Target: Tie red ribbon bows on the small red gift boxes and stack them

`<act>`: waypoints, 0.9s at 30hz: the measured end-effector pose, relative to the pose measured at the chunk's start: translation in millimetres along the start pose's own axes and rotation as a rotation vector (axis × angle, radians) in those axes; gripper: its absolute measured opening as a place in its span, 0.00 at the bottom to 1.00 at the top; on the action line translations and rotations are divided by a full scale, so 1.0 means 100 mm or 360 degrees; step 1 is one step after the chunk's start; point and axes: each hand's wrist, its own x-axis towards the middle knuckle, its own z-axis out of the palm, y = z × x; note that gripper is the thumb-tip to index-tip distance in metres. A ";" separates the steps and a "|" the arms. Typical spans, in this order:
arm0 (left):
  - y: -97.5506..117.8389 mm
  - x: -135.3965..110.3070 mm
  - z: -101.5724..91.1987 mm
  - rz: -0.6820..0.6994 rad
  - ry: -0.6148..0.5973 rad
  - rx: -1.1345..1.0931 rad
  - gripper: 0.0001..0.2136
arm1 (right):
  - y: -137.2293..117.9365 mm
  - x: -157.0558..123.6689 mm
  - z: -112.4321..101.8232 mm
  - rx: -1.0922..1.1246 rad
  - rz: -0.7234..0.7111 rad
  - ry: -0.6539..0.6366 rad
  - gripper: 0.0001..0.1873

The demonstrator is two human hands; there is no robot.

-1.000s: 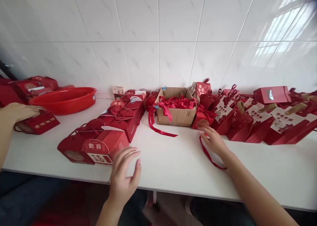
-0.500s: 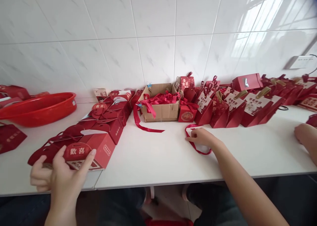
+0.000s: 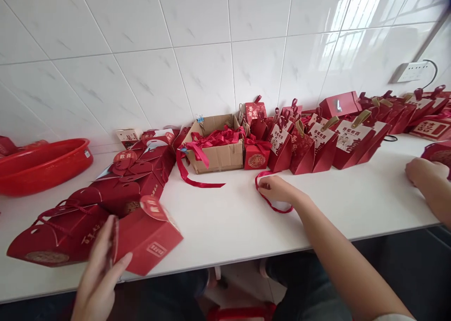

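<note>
My left hand (image 3: 102, 269) grips the near end of a red gift box (image 3: 148, 239) at the table's front left edge, lifting it off a row of similar red boxes (image 3: 134, 180). My right hand (image 3: 280, 191) rests on the white table (image 3: 225, 217), fingers pinched on a loop of red ribbon (image 3: 271, 206) in front of a small red box (image 3: 256, 160).
A cardboard box of red ribbons (image 3: 216, 147) stands against the tiled wall. Red gift bags (image 3: 338, 142) line the back right. A red plastic basin (image 3: 38, 164) sits at far left. Another person's hand (image 3: 424, 173) rests at the right edge.
The view has swung right. My left hand has pulled the front red box toward the table edge and tilted it. My right hand stays on the ribbon.
</note>
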 end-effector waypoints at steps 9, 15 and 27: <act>0.21 0.05 0.69 0.0151 -0.0551 0.0607 0.27 | -0.22 -0.06 -0.02 0.0512 -0.0414 -0.0438 0.06; 0.09 0.01 0.72 0.0263 -0.0520 0.0711 0.24 | -0.27 -0.10 -0.10 0.1204 -0.0483 -0.0365 0.06; 1.80 1.02 -0.22 0.0277 -0.0205 -0.0292 0.18 | -1.32 0.27 -0.97 0.1620 -0.0623 -0.0320 0.03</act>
